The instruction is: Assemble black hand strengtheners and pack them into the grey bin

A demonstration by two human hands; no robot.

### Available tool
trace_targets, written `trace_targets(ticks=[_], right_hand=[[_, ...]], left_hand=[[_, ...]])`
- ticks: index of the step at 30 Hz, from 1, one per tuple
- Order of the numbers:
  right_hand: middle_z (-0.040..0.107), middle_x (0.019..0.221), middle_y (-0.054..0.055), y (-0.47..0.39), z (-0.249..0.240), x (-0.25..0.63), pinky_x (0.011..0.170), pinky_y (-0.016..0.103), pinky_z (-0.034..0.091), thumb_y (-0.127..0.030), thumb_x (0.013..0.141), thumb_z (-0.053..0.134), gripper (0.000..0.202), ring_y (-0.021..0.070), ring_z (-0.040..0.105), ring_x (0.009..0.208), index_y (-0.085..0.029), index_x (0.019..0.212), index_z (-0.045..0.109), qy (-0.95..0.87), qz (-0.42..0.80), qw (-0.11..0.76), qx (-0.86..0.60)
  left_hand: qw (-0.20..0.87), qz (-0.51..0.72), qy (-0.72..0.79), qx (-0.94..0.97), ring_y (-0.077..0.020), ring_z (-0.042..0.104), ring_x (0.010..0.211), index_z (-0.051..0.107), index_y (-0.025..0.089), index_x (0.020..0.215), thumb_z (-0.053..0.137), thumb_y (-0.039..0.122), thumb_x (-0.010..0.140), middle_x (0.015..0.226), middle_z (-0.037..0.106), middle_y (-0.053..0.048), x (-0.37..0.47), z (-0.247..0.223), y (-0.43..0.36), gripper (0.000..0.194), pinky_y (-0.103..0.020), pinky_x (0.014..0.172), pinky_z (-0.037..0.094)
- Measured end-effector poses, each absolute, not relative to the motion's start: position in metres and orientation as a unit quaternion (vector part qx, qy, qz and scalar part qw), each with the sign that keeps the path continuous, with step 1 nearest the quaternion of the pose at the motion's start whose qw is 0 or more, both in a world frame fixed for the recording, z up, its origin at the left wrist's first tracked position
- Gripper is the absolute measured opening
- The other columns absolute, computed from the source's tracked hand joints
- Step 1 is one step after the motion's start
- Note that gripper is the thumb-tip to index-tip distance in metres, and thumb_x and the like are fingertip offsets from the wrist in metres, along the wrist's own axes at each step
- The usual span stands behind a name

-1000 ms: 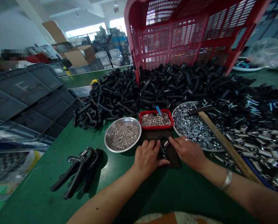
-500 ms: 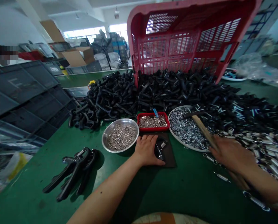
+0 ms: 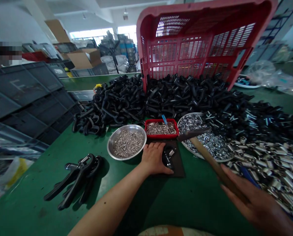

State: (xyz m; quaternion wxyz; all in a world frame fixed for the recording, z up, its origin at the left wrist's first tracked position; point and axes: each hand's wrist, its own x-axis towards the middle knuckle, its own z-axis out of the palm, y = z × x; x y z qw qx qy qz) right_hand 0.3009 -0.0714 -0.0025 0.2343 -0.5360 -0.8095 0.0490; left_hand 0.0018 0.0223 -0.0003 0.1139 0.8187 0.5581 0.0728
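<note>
Left hand (image 3: 153, 159): held handle (image 3: 167, 160), spring (image 3: 171, 153) fastening unclear. Right hand (image 3: 249, 196): gripped hammer (image 3: 206, 155). Seemingly done: hand grips (image 3: 79, 180), eight o'clock. Outstanding: black parts (image 3: 119, 98) lay heaped, twelve o'clock.

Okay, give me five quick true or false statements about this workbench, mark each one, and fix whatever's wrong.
1. The right hand holds the hammer by its wooden handle. True.
2. The left hand is inside the metal bowl. False: it is at the black part on the dark mat, and the metal bowl stands beyond it to the left.
3. A blue-handled tool sticks up from the red tray. True.
4. The red crate stands upright, opening upward. False: the red crate lies tipped, its opening toward the camera.
5. Coil springs are piled on the right. True.
</note>
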Motion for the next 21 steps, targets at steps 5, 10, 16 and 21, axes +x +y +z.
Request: trace_targets(ticks=[5, 10, 16, 21], right_hand=[[0.059, 0.115, 0.005, -0.065, -0.006, 0.300, 0.073, 0.027, 0.054, -0.021, 0.083, 0.041, 0.060, 0.0196, 0.062, 0.092, -0.027, 0.138, 0.021, -0.864, 0.053, 0.176, -0.469], [0.056, 0.118, 0.005, -0.056, 0.012, 0.305, 0.075, 0.034, 0.055, -0.032, 0.081, 0.047, 0.062, 0.0238, 0.063, 0.088, -0.029, 0.138, 0.022, -0.819, -0.005, 0.232, -0.525], [0.058, 0.116, 0.005, -0.072, 0.012, 0.297, 0.075, 0.035, 0.055, -0.031, 0.083, 0.044, 0.062, 0.0247, 0.063, 0.087, -0.030, 0.139, 0.016, -0.821, -0.112, 0.255, -0.498], [0.060, 0.113, 0.006, -0.071, -0.008, 0.300, 0.074, 0.024, 0.054, -0.024, 0.084, 0.042, 0.060, 0.0182, 0.063, 0.089, -0.024, 0.139, 0.018, -0.876, -0.043, 0.201, -0.436]], left_hand=[[0.111, 0.078, 0.554, 0.821, -0.0317, 0.038, 0.111, 0.036, 0.021, 0.127, 0.059, 0.073, 0.038, 0.125, 0.044, -0.009, 0.001, 0.000, 0.020, 0.106, -0.047, 0.095, 0.025], [0.117, 0.077, 0.550, 0.823, -0.0313, 0.035, 0.116, 0.031, 0.020, 0.131, 0.056, 0.075, 0.041, 0.128, 0.042, -0.009, -0.001, -0.002, 0.017, 0.108, -0.047, 0.101, 0.019], [0.116, 0.053, 0.553, 0.824, -0.0321, 0.035, 0.115, 0.032, 0.022, 0.129, 0.056, 0.076, 0.038, 0.127, 0.042, -0.008, 0.001, 0.002, 0.021, 0.109, -0.050, 0.100, 0.019], [0.108, 0.005, 0.539, 0.835, -0.0334, 0.037, 0.111, 0.030, 0.020, 0.129, 0.057, 0.077, 0.033, 0.125, 0.042, -0.011, 0.003, 0.009, 0.029, 0.115, -0.050, 0.093, 0.028]])
